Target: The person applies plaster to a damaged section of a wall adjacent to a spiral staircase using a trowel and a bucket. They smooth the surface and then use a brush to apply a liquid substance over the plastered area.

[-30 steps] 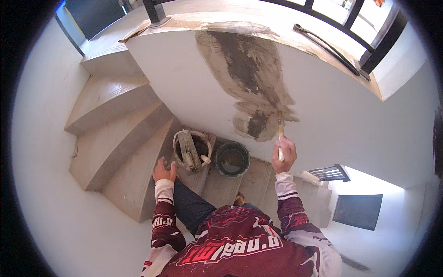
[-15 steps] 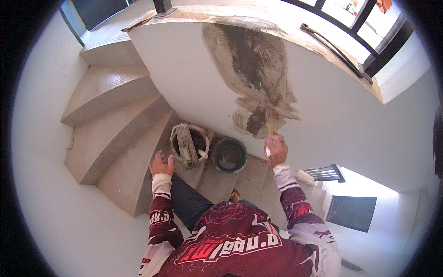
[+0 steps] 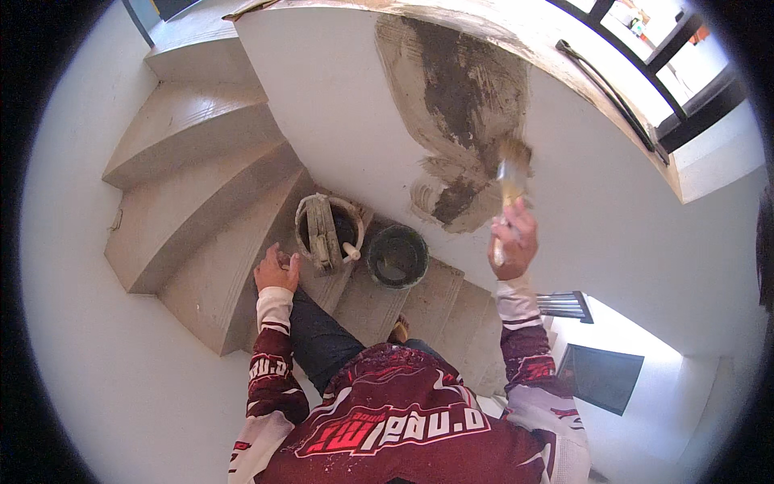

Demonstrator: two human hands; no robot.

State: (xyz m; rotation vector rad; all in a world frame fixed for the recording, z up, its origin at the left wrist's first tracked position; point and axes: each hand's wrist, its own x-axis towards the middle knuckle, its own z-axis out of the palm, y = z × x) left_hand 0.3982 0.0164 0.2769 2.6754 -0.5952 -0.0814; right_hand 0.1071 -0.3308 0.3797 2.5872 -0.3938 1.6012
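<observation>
My right hand is closed round the handle of a flat paintbrush. Its bristles point up toward the white wall, at the right edge of a wet-looking grey-brown patch; whether they touch it I cannot tell. My left hand rests by my bent knee with fingers apart, holding nothing. Just beyond it stands a caked bucket, with a dirty, board-like tool with a pale handle lying across its top. Beside that is a dark green bucket with murky liquid inside.
Curved stairs climb at the left, and more steps drop away under the buckets. Along the wall's top ledge lies a dark metal bar beside a black railing. A dark panel shows at lower right.
My right hand has moved right and lifted the brush from the lower part of the patch toward its right edge. My left hand stays by the knee. The view has shifted slightly.
</observation>
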